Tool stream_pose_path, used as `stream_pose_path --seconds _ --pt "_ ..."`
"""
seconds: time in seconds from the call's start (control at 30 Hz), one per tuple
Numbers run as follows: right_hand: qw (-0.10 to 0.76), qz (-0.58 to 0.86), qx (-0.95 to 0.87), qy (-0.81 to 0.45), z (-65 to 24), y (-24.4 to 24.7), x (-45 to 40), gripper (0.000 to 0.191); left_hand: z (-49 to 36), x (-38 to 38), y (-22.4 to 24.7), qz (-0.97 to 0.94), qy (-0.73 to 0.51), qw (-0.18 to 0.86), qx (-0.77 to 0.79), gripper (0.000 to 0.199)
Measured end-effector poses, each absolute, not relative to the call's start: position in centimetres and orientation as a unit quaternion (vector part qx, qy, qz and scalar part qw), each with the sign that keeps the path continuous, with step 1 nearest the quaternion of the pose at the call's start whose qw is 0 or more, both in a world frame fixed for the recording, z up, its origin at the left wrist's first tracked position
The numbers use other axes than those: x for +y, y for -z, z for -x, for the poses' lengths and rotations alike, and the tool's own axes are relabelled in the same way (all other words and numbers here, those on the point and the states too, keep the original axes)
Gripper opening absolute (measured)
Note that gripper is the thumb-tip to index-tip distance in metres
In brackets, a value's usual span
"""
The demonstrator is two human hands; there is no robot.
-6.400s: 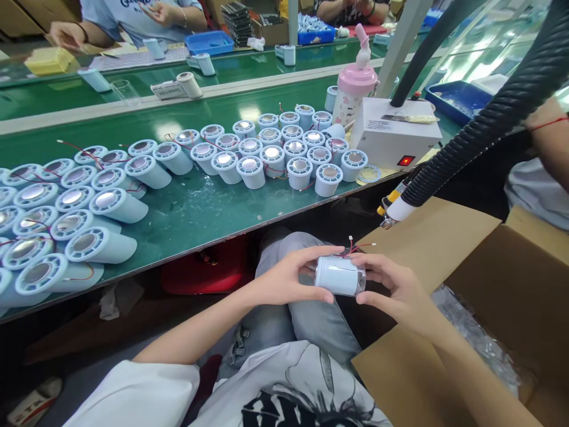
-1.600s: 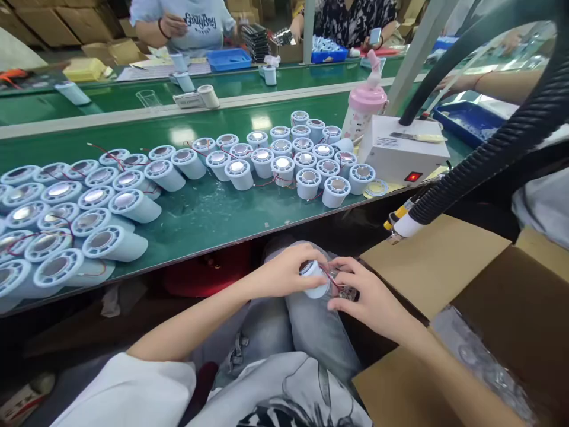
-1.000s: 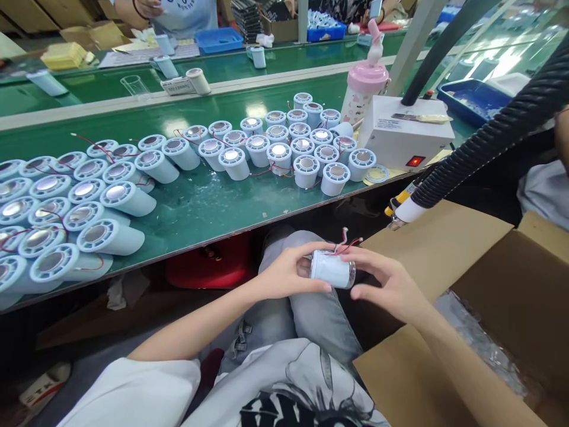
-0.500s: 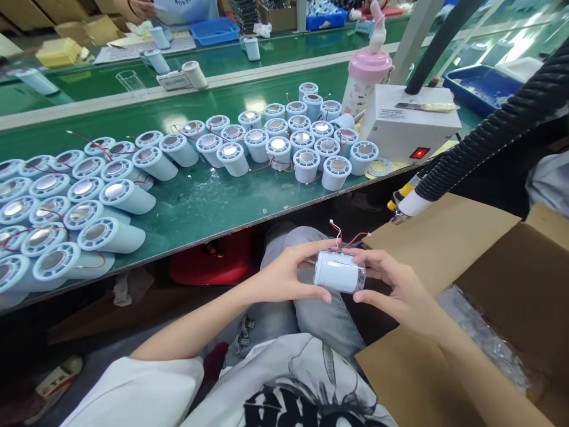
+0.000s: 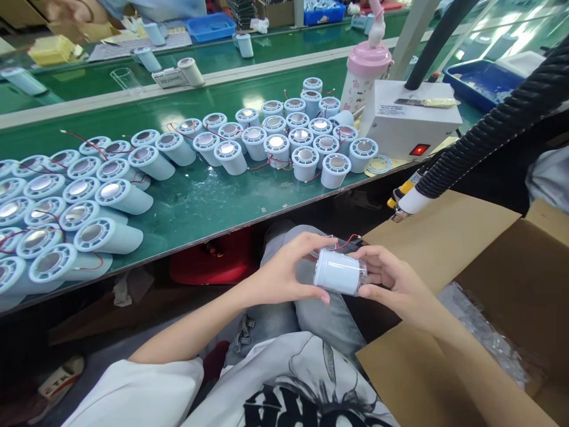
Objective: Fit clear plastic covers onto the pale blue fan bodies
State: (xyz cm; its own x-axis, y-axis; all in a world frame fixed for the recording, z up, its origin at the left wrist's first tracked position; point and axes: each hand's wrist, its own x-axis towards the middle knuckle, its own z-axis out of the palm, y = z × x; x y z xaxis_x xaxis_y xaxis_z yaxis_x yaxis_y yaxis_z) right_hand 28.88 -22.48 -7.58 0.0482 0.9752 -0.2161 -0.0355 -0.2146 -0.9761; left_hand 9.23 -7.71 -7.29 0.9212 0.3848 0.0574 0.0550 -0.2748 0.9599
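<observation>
Above my lap, a light-blue cylindrical housing point(image 5: 338, 271) lies on its side between my two hands. A clear plastic sleeve is around it and sticks out past its right end. My left hand point(image 5: 291, 270) grips the left end, thumb below and fingers above. My right hand point(image 5: 391, 281) has its fingers closed on the clear sleeve at the right end. A thin red wire point(image 5: 347, 242) comes out along the top side. On the green bench point(image 5: 213, 204) stand many similar light-blue housings point(image 5: 231, 157), with round metal discs in their ends and red wires.
A white box with a lit red switch point(image 5: 411, 121) and a black corrugated hose point(image 5: 480, 130) are at the right. Below the hose, an open cardboard box point(image 5: 493, 261) holds clear plastic pieces. A pink-lidded bottle point(image 5: 367, 68) stands behind. Across the bench, a person's blurred hand shows.
The housing has turned slightly in my hands, and the white wire end no longer stands up above it. My right fingers have shifted toward the sleeve's end. The far person's hand has moved left.
</observation>
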Motion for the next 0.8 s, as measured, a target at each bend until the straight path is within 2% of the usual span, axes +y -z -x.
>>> stream_pose_path --seconds 0.1,0.33,0.8 --pt "0.466 0.544 -0.406 -0.568 -28.86 7.57 -22.36 0.033 -9.24 -7.55 7.12 -0.806 -0.14 0.564 0.112 0.073" --pt "0.476 0.54 -0.353 -0.598 -28.88 7.8 -22.14 0.033 -9.25 -7.53 7.04 -0.819 -0.133 0.544 0.128 0.074" --pt "0.474 0.521 -0.234 -0.67 -28.27 8.25 -21.7 0.049 -9.47 -7.55 7.32 -0.773 -0.147 0.613 0.068 0.078"
